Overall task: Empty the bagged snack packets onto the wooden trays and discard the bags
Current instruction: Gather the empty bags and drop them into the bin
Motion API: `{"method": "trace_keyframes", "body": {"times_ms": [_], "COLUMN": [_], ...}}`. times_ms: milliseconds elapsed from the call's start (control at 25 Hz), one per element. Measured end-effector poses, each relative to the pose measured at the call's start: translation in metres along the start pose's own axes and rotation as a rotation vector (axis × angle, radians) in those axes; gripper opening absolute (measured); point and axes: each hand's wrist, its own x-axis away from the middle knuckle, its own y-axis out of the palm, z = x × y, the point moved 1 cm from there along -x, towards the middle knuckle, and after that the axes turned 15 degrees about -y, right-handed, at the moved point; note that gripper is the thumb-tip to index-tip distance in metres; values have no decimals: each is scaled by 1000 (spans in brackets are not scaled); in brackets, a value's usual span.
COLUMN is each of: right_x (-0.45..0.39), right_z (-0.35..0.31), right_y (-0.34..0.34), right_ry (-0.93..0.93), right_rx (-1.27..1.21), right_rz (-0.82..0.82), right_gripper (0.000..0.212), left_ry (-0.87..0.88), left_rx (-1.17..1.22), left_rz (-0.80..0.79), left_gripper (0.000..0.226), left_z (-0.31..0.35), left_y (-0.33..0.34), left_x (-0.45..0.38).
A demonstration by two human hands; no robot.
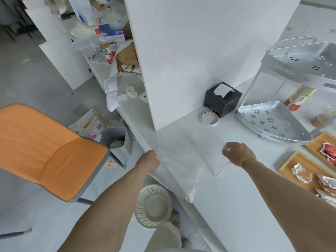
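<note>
A clear plastic bag [183, 164] lies flat and stretched on the white table, its lower end hanging over the table's left edge. My left hand [149, 160] is closed on the bag's left side at that edge. My right hand [237, 154] is closed on the bag's right side, over the table. No packets show inside the bag. At the right edge stand two wooden trays: the near tray [289, 165] holds silver and brown snack packets [303, 172], the far tray [315, 144] holds red packets [329, 151].
A white lattice basket [153, 206] stands on the floor below the table edge. An orange chair [45, 148] is at the left, with a grey bin [118, 139] behind it. On the table are a tape roll [209, 117], a black dispenser box [222, 99] and a metal corner rack [272, 122].
</note>
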Motion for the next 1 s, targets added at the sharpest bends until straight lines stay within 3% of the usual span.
{"method": "trace_keyframes", "body": {"times_ms": [280,520,600,680,840,1000], "right_x": [31,39,41,44,57,78], "right_z": [-43,-83,-98,-120,-171,-196], "right_y": [21,47,61,77,116,164], "right_ry": [-165,-288,-326,-368,-427,-408], "right_rx": [-29,-74,-49,-6,12,33], "right_rz": [-2,-129,-189,-232,-318,-444], "right_gripper": [26,21,24,31,37,44], "left_ry": [-172,-254,-285,-346,-404,-444], "left_rx": [100,198,249,293,350,436], "left_rz": [6,7,-14,-46,-70,-103], "left_gripper": [23,15,3,18,6,29], "left_z": [-76,-121,-138,-159,-210,-254], "left_y": [3,-3,-2,1,12,38], "left_x": [43,60,67,73,70,50]}}
